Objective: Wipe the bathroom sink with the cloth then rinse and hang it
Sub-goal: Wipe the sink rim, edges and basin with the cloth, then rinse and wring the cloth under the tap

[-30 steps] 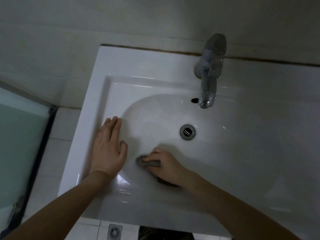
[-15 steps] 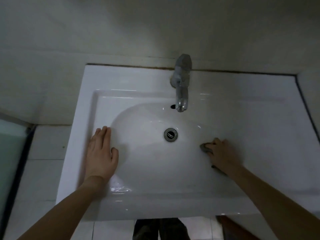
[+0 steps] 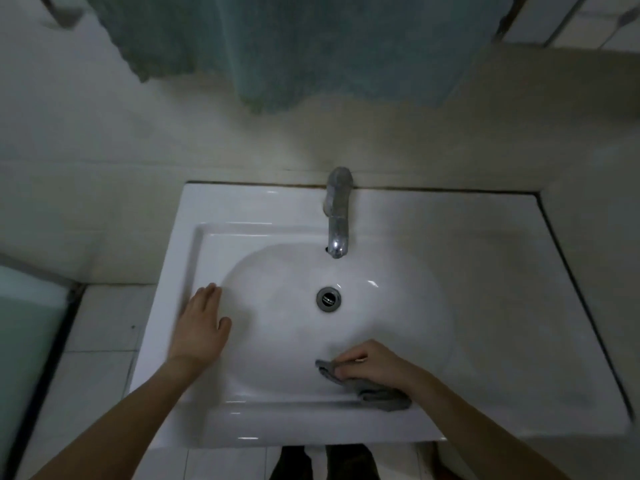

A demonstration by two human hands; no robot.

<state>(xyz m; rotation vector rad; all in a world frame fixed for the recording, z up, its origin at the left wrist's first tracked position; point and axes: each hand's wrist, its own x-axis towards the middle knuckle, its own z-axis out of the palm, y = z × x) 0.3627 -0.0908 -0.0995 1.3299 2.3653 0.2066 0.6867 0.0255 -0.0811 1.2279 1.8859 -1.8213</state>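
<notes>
A white bathroom sink [image 3: 485, 306] fills the middle of the head view, with a round basin and a metal drain [image 3: 328, 298]. My right hand [image 3: 372, 362] presses a crumpled grey cloth [image 3: 381, 396] against the basin's near wall, right of centre; part of the cloth is hidden under the hand. My left hand [image 3: 201, 327] lies flat, fingers together, on the basin's left rim and holds nothing. A chrome tap [image 3: 337, 216] stands at the back of the sink, and no water runs from it.
A teal towel [image 3: 311, 46] hangs on the wall above the tap. White floor tiles [image 3: 104, 341] lie to the left, beside a frosted glass panel [image 3: 27, 341]. A beige wall or ledge [image 3: 595, 271] borders the sink's right side. My feet show below the front edge.
My right hand has swept the cloth from the basin's right side back to its near wall. The view has pulled back and tilted up, revealing the hanging towel. My left hand stays on the rim.
</notes>
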